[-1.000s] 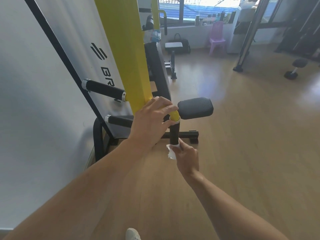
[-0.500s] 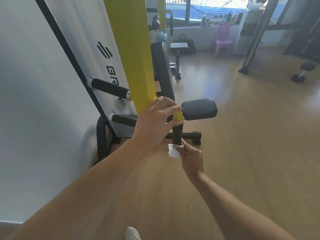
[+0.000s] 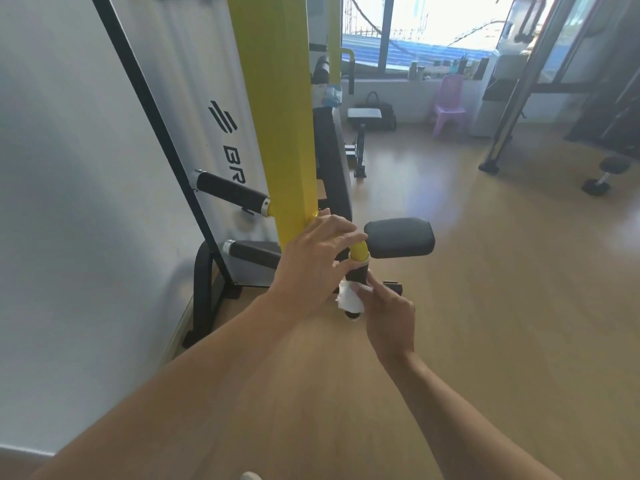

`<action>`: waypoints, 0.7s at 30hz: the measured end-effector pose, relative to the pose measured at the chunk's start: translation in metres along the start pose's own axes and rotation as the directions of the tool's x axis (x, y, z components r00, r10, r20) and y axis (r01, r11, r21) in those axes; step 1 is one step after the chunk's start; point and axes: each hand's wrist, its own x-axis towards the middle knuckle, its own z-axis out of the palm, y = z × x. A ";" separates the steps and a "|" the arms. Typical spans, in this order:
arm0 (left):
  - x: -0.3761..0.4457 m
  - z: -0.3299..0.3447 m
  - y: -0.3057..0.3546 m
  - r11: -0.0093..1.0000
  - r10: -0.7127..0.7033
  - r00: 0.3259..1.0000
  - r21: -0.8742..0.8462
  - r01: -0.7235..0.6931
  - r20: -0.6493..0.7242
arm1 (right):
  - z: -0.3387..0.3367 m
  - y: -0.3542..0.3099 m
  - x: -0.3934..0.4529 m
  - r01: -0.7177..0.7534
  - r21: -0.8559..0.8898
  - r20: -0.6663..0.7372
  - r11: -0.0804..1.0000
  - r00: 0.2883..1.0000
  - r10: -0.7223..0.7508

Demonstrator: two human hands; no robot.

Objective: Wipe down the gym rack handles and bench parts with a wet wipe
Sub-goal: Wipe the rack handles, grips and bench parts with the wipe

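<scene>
Right hand [image 3: 389, 315] pinches wet wipe [image 3: 349, 297] around black handle grip [image 3: 358, 275], whose long axis runs toward the camera. Left hand [image 3: 311, 261] grips the yellow post [image 3: 277, 133] just above, steadying.

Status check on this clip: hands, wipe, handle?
Left hand gripping yellow bar. Right hand pressing wet wipe around black handle. Nothing obstructing.

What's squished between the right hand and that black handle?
A white wet wipe, pressed by the right hand against the black handle, seen from the head camera.
</scene>
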 end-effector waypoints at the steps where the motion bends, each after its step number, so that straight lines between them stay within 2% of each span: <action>1: -0.002 0.002 -0.001 1.000 0.000 1.000 -0.014 0.000 -0.018 | -0.003 -0.008 0.004 -0.008 0.066 -0.018 0.998 1.000 0.010; 3: -0.005 0.001 -0.002 0.998 0.015 0.999 -0.063 -0.017 -0.035 | -0.004 -0.011 0.004 0.000 0.111 -0.081 0.994 0.997 0.009; 5: -0.009 -0.005 -0.001 0.987 0.053 0.998 -0.152 -0.055 -0.015 | -0.001 0.000 -0.012 -0.031 0.048 -0.062 0.998 0.997 0.034; 7: -0.021 -0.013 -0.001 0.968 0.072 0.997 -0.243 -0.065 0.017 | 0.009 0.024 -0.040 -0.232 0.044 0.097 0.972 0.969 0.227; 8: -0.031 -0.016 -0.004 0.959 0.053 0.998 -0.280 -0.045 0.020 | 0.015 0.031 -0.056 -0.356 0.043 0.203 0.933 0.918 0.341; 9: -0.043 -0.019 -0.008 0.951 0.013 1.000 -0.309 -0.014 -0.005 | 0.021 0.032 -0.068 -0.455 0.041 0.303 0.889 0.854 0.423; 11: -0.074 -0.024 -0.022 0.935 -0.124 0.986 -0.347 0.078 -0.113 | 0.034 0.014 -0.078 -0.561 0.078 0.450 0.824 0.758 0.473; 13: -0.100 -0.029 -0.043 0.896 -0.320 0.927 -0.380 0.228 -0.197 | 0.045 -0.024 -0.071 -0.583 0.155 0.543 0.798 0.725 0.424; 14: -0.110 -0.032 -0.055 0.862 -0.424 0.878 -0.397 0.315 -0.224 | 0.051 -0.045 -0.064 -0.576 0.204 0.560 0.791 0.732 0.389; 16: -0.120 -0.041 -0.079 0.743 -0.633 0.737 -0.453 0.493 -0.237 | 0.062 -0.086 -0.048 -0.583 0.311 0.552 0.750 0.753 0.357; 18: -0.124 -0.048 -0.106 0.595 -0.780 0.599 -0.509 0.622 -0.181 | 0.075 -0.126 -0.030 -0.559 0.420 0.501 0.715 0.800 0.331; 19: -0.125 -0.049 -0.120 0.536 -0.821 0.553 -0.527 0.659 -0.143 | 0.083 -0.143 -0.020 -0.495 0.448 0.451 0.744 0.844 0.290; 21: -0.122 -0.050 -0.147 0.466 -0.856 0.509 -0.552 0.692 -0.084 | 0.103 -0.171 0.001 -0.231 0.454 0.268 0.861 0.956 0.115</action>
